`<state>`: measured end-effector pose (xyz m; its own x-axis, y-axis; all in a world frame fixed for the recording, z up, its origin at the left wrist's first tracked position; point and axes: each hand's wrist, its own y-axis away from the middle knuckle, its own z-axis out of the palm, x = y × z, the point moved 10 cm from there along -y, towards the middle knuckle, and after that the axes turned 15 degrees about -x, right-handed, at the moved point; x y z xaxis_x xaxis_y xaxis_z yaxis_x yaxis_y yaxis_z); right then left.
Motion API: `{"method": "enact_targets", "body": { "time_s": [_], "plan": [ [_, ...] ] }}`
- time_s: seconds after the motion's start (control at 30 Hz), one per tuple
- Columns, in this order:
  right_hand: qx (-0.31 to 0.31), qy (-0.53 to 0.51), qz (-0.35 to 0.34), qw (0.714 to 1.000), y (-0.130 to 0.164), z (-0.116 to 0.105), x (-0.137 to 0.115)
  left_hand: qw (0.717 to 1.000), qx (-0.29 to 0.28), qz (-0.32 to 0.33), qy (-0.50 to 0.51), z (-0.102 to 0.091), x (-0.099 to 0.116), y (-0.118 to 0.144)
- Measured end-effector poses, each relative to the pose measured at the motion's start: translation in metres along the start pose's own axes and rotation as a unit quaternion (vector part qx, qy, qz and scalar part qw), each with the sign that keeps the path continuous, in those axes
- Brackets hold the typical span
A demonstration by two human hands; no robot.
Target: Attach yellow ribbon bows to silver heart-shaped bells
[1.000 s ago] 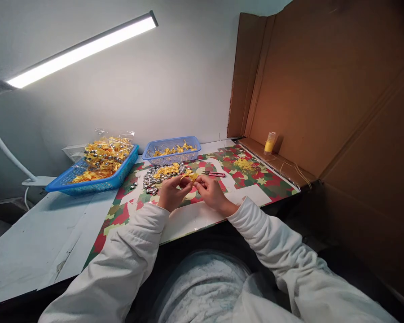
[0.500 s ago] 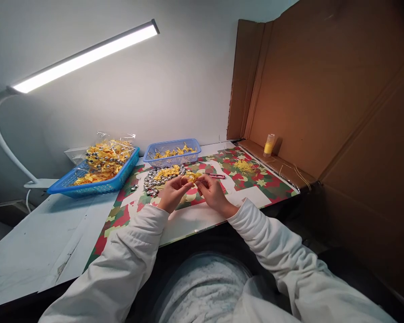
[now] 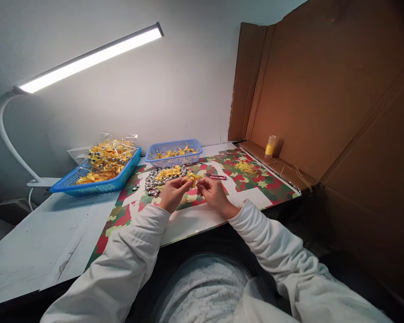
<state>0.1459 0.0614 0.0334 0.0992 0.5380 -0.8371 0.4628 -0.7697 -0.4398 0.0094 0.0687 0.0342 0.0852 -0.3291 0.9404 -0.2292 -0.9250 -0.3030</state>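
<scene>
My left hand (image 3: 173, 195) pinches a small yellow ribbon piece (image 3: 193, 177) between thumb and fingertips, above the camouflage-patterned sheet (image 3: 188, 202). Close on its right, my right hand (image 3: 216, 196) is closed in a pinch near the ribbon's end; what its fingertips grip is too small to make out. Behind my left hand lies a heap of silver bells (image 3: 151, 179), with yellow ribbon bows (image 3: 170, 172) on top. Pink-handled thread snips (image 3: 216, 176) rest just beyond my right hand.
At the left, a blue basket (image 3: 87, 186) is piled with yellow bows and silver bells. A paler blue basket (image 3: 151, 158) with yellow bows stands by the wall. Yellow thread scraps (image 3: 245, 167) lie at right, near a thread spool (image 3: 270, 147) and tall cardboard (image 3: 306, 89). A lamp (image 3: 94, 58) hangs above.
My right fingertips have drawn slightly away from the yellow ribbon, which stays in my left hand. The whole view has shifted slightly.
</scene>
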Motion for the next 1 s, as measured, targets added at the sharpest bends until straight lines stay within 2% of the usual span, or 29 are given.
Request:
{"method": "enact_targets", "body": {
  "time_s": [0.23, 0.33, 0.43, 0.53, 0.63, 0.77, 1.0],
  "plan": [
    [0.004, 0.022, 0.0, 1.0, 0.0, 0.001, 0.001, 0.999, -0.038, -0.024, 0.013, 0.004, -0.015, -0.004],
    [0.001, 0.037, 0.014, 0.999, -0.002, 0.001, 0.005, 0.999, -0.029, -0.031, -0.007, 0.0, -0.017, -0.005],
    [0.067, 0.077, 0.02, 0.995, 0.001, -0.017, 0.004, 0.997, -0.009, -0.026, -0.074, -0.006, -0.013, -0.003],
    [0.12, 0.11, -0.016, 0.986, 0.006, -0.032, -0.007, 0.982, 0.007, 0.012, -0.191, -0.009, 0.001, -0.001],
    [0.083, 0.15, -0.056, 0.984, 0.003, -0.025, -0.017, 0.948, 0.007, 0.075, -0.31, -0.001, 0.02, 0.003],
    [0.035, 0.182, -0.036, 0.982, -0.002, -0.013, -0.011, 0.915, -0.013, 0.131, -0.382, 0.014, 0.032, 0.006],
    [0.025, 0.182, -0.04, 0.982, -0.003, -0.009, -0.01, 0.908, -0.034, 0.165, -0.383, 0.022, 0.034, 0.008]
  ]
}}
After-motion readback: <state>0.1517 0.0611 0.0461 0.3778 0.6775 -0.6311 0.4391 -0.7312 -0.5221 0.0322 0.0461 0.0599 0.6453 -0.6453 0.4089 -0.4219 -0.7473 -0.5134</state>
